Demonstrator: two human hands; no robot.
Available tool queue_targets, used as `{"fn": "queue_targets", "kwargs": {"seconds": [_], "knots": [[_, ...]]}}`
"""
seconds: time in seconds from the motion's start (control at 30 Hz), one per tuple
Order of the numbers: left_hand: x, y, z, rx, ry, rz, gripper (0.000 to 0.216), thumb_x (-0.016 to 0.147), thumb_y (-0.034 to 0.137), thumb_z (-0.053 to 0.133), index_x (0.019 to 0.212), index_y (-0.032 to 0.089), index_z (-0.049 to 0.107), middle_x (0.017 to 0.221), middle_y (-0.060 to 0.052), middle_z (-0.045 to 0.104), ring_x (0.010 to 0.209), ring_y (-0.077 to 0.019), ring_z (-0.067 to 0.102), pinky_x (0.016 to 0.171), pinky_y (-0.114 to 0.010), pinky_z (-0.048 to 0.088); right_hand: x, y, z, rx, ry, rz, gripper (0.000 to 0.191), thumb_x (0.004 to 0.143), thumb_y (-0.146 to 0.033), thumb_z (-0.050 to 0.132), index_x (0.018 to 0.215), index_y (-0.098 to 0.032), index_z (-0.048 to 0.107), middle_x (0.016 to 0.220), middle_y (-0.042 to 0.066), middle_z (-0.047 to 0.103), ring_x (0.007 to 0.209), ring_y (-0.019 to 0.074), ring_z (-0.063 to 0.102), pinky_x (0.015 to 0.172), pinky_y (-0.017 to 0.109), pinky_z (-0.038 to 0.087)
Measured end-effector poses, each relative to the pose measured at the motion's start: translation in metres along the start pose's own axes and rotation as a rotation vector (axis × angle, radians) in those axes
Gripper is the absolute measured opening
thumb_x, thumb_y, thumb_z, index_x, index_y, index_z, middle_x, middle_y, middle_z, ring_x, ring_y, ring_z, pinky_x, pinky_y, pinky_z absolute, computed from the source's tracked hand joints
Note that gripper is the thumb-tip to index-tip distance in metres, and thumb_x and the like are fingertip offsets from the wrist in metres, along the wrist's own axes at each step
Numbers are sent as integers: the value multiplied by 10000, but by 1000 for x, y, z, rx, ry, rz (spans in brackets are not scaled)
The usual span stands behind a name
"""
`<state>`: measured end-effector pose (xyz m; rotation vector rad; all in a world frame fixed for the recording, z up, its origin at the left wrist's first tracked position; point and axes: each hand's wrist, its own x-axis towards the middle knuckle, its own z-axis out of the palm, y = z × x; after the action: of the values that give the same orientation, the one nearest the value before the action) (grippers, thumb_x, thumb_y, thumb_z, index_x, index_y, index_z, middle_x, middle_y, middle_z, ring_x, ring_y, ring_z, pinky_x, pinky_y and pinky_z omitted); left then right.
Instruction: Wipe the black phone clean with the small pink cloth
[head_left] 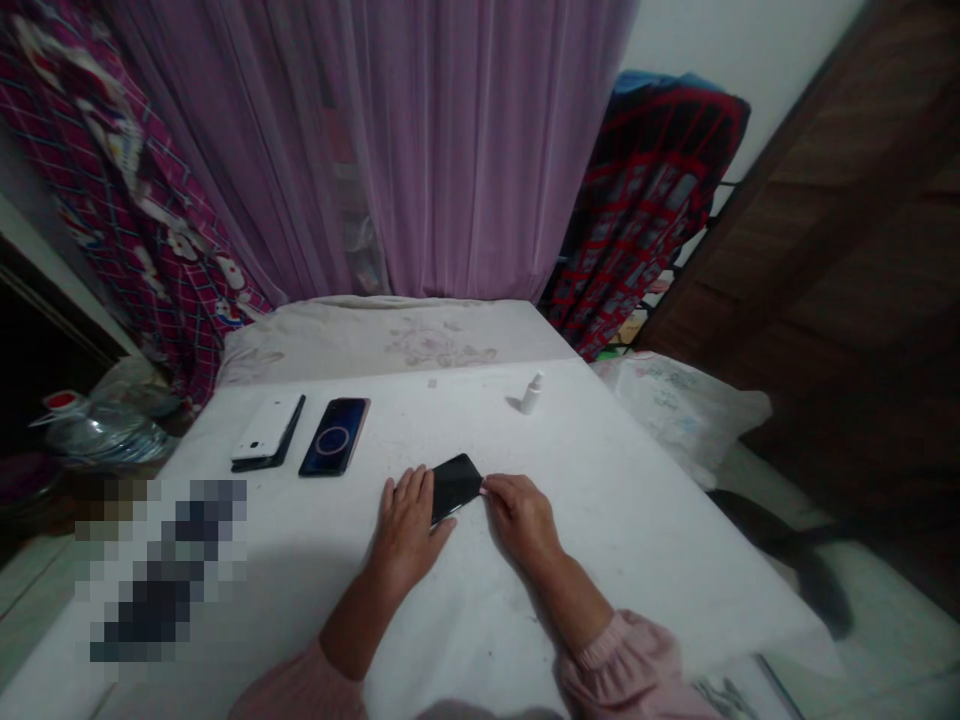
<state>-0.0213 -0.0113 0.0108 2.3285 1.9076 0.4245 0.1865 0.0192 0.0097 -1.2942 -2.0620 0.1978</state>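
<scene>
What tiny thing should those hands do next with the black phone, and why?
Maybe slide the right hand along the edge of the black phone: its fingertips are at one corner, while the left hand rests over the opposite end, which could steady it.

1. The near phone (456, 486) lies on the table (645, 550), partly under the left hand (405, 520), its right corner at the right hand (523, 515).
2. Farther back, leftward, lie a second phone (335, 438), then a phone stack (268, 430).
3. Behind, rightward, stands a spray bottle (532, 396).
4. A curtain (465, 160) hangs behind the table.
</scene>
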Motion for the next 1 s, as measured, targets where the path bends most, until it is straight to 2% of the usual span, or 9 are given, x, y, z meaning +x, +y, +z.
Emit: {"fn": "queue_targets", "kwargs": {"seconds": [0.1, 0.17, 0.23, 0.3, 0.43, 0.5, 0.63, 0.8, 1.0], "knots": [[1, -3, 6, -8, 59, 49, 575, 901, 336, 475, 1415, 88, 409, 1442, -198, 492, 1364, -335, 416, 1141, -564, 256, 1, -10, 11, -11, 35, -9, 274, 830, -62, 553, 966, -220, 730, 991, 62, 748, 902, 207, 661, 809, 324, 543], [2, -4, 9, -13, 87, 78, 567, 907, 328, 468, 1425, 110, 400, 1438, -185, 501, 1357, -315, 427, 1145, -546, 256, 2, -19, 17, 13, 16, -82, 268, 833, -65, 562, 971, -221, 731, 992, 71, 747, 894, 205, 657, 804, 329, 547], [3, -7, 9, -19, 78, 99, 570, 903, 326, 475, 1431, 125, 398, 1442, -175, 501, 1359, -301, 427, 1155, -537, 237, 3, -24, 20, 63, -19, -190, 234, 851, -94, 583, 984, -219, 729, 1003, 78, 744, 893, 198, 652, 809, 325, 548], [5, -9, 7, -30, 54, 109, 567, 898, 320, 482, 1429, 136, 406, 1444, -164, 503, 1362, -296, 426, 1164, -548, 206, 5, -22, 20, 85, -22, -222, 221, 858, -104, 590, 988, -216, 730, 1010, 76, 743, 892, 194, 649, 812, 323, 548], [7, -12, 5, -45, 51, 106, 562, 888, 298, 486, 1430, 171, 411, 1443, -150, 508, 1362, -299, 425, 1163, -598, 140, 9, -8, 16, 18, 58, -40, 262, 846, -70, 550, 952, -216, 740, 951, 71, 749, 862, 208, 651, 790, 345, 551], [7, -12, 5, -42, 58, 95, 562, 885, 293, 489, 1432, 184, 412, 1441, -151, 510, 1359, -303, 429, 1157, -616, 121, 8, -8, 17, 30, 47, -54, 272, 844, -66, 546, 960, -217, 740, 960, 76, 748, 875, 208, 652, 797, 348, 552], [6, -9, 4, -39, 59, 83, 559, 885, 301, 495, 1425, 179, 421, 1436, -159, 512, 1353, -316, 436, 1143, -645, 132, 2, -20, 21, 111, 3, -196, 244, 863, -91, 560, 986, -217, 730, 1011, 82, 742, 903, 198, 651, 810, 338, 552], [5, -7, 4, -64, 66, 86, 565, 892, 294, 488, 1435, 170, 396, 1440, -165, 506, 1353, -303, 433, 1145, -640, 130, 1, -9, 18, 25, 36, -58, 292, 833, -52, 544, 967, -220, 742, 993, 72, 751, 889, 203, 655, 813, 336, 544], [7, 1, 9, -89, 79, 131, 607, 882, 274, 496, 1460, 157, 351, 1431, -175, 511, 1349, -296, 435, 1156, -617, 114, 32, 7, 20, -61, -1, 19, 259, 845, -82, 555, 936, -231, 747, 982, 58, 758, 861, 205, 658, 814, 334, 532]]}}
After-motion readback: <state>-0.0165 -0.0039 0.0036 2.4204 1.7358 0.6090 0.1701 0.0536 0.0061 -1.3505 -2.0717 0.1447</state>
